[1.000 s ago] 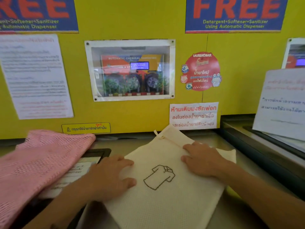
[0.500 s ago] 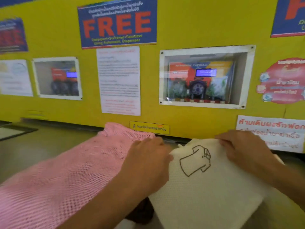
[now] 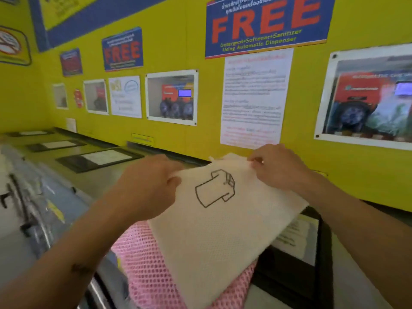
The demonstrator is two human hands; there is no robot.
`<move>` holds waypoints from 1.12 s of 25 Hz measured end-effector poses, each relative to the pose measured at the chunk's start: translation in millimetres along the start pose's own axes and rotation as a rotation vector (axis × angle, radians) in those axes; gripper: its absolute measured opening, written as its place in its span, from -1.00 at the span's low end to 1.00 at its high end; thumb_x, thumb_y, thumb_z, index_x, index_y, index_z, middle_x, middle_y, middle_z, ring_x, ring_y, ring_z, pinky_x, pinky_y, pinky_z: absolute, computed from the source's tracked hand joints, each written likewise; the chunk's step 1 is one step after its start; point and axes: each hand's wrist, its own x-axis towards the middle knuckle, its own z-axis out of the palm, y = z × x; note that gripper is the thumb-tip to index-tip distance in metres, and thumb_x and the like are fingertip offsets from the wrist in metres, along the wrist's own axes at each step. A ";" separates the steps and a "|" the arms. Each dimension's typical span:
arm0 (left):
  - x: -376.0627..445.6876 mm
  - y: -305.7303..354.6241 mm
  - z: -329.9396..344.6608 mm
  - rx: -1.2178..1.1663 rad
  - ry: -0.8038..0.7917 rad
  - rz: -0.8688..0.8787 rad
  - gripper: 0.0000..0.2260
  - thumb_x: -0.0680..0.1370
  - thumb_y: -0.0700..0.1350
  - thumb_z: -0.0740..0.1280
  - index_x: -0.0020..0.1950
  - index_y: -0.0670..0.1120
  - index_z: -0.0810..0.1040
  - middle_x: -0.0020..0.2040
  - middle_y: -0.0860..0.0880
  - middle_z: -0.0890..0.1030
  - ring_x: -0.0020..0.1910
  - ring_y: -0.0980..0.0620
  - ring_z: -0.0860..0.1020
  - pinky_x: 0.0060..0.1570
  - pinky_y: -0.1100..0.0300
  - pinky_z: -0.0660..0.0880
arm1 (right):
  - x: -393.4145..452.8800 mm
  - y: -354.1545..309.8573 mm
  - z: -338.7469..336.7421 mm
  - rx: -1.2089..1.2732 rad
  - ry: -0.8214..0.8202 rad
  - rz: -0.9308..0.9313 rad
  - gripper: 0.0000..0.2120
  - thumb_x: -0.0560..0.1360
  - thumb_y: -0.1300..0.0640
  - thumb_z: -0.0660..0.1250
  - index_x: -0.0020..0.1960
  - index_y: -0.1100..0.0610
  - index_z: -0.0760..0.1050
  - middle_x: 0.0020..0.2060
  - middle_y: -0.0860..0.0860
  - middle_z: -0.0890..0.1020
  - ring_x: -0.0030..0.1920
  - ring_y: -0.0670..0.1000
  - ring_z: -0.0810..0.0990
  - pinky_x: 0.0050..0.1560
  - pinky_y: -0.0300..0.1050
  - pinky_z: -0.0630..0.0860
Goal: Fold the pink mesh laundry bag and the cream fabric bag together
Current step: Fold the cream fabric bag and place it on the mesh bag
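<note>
Nearest the camera, pink mesh laundry bag (image 3: 147,279) spread under cream fabric bag (image 3: 214,237), both lying over a dark framed panel (image 3: 294,264) on the grey counter (image 3: 107,181). Printed on the cream cloth, a black shirt outline (image 3: 215,188). At the bag's far edge, left hand (image 3: 151,188) and right hand (image 3: 276,168) each pinching the cream fabric. Beyond, more framed panels along the counter. Behind, yellow wall (image 3: 205,103) with blue "FREE" sign (image 3: 267,25), white notices and glazed dispenser windows (image 3: 171,98).
</note>
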 end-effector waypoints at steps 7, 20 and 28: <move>-26.3 -45.3 61.4 -0.159 -0.473 -0.009 -0.60 0.60 0.18 0.12 0.45 0.22 0.33 0.47 0.15 0.29 0.43 0.10 0.27 0.44 -0.05 0.18 | 7.3 -27.8 82.4 0.067 -0.452 0.020 -0.59 0.53 0.12 0.25 0.38 -0.02 0.40 0.39 0.01 0.47 0.31 0.05 0.45 0.33 0.00 0.37; -51.2 -87.6 42.3 -0.473 -0.251 0.137 -0.70 0.54 -0.05 0.35 0.26 0.19 0.51 0.29 0.24 0.43 0.29 0.24 0.39 0.32 0.26 0.34 | -35.7 -112.7 26.5 0.096 -0.303 -0.006 -0.65 0.52 -0.08 0.29 0.31 -0.15 0.43 0.26 -0.10 0.53 0.21 -0.02 0.51 0.19 0.00 0.45; -109.7 -96.3 89.1 0.022 -0.373 0.170 0.21 0.24 0.36 0.46 0.49 0.21 -0.43 0.56 0.03 -0.41 0.49 0.02 -0.47 0.44 -0.22 -0.33 | -151.7 -184.3 46.5 -0.320 -0.659 -0.186 0.35 0.20 -0.53 0.32 0.48 0.08 -0.52 0.55 0.21 -0.22 0.55 0.33 -0.09 0.43 0.43 0.06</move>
